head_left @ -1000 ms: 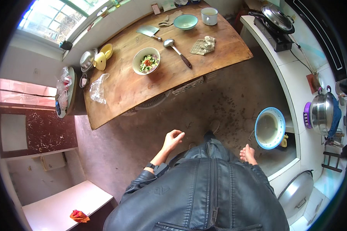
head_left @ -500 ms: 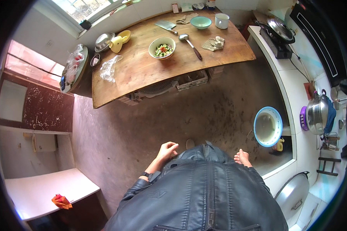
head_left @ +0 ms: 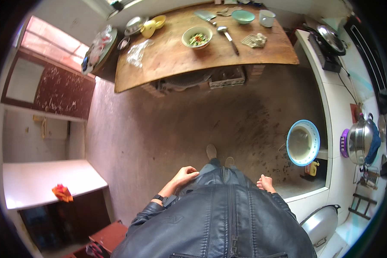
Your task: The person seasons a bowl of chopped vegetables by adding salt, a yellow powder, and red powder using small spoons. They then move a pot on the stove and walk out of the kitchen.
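My left hand (head_left: 185, 175) hangs beside the lower front of my black jacket (head_left: 215, 215), its fingers loosely extended and holding nothing. On the other side, my right hand (head_left: 266, 183) is held just off the jacket with the fingers curled in and nothing visible in them. Ahead stands a wooden table (head_left: 167, 64), out of reach of both hands. On it a bowl (head_left: 197, 38) holds chopped green and red food. Right of this bowl lie a ladle (head_left: 228, 40) and a crumpled cloth (head_left: 254, 41). Farther back are a cleaver (head_left: 205, 16), a green bowl (head_left: 243, 17) and a white mug (head_left: 266, 18).
A blue-rimmed basin (head_left: 303, 142) of cloudy water stands at right, beside the white counter (head_left: 331, 92) with a steamer pot (head_left: 359, 142). A large lid (head_left: 322, 225) leans nearby. At left, an orange-red cloth (head_left: 62, 193) lies on a white ledge (head_left: 34, 180). A red stool-like surface (head_left: 109, 235) is lower left.
The table has shifted upward and slightly right in view, and my shoes now show more. The red surface has come in at lower left. My right hand's fingers look more curled.
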